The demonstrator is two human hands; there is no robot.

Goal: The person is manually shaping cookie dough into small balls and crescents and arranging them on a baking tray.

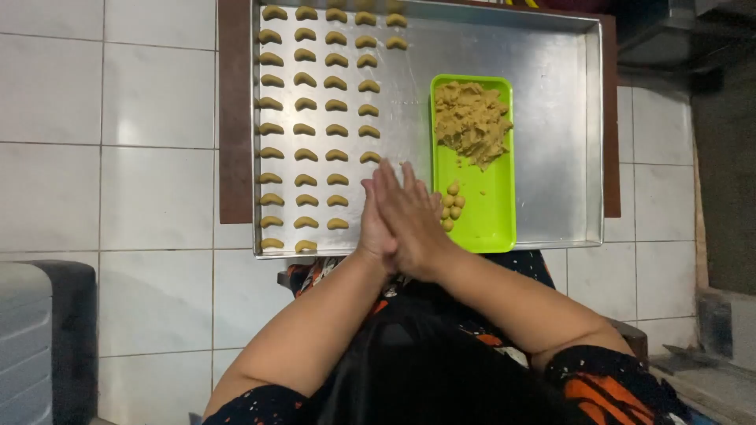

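My right hand [413, 220] lies flat on top of my left hand [372, 228], palms pressed together over the front edge of a large metal baking tray [551, 94]. Whatever sits between the palms is hidden. Rows of small crescent-shaped dough pieces [336, 106] fill the tray's left part. A bright green plastic tray [492, 208] rests inside the metal one, just right of my hands. It carries a heap of tan dough [471, 118] at its far end and several small dough balls [451, 206] near my fingers.
The baking tray sits on a brown board [233, 110] over a white tiled floor [150, 181]. A grey box [31, 338] stands at the lower left. Dark objects line the right edge.
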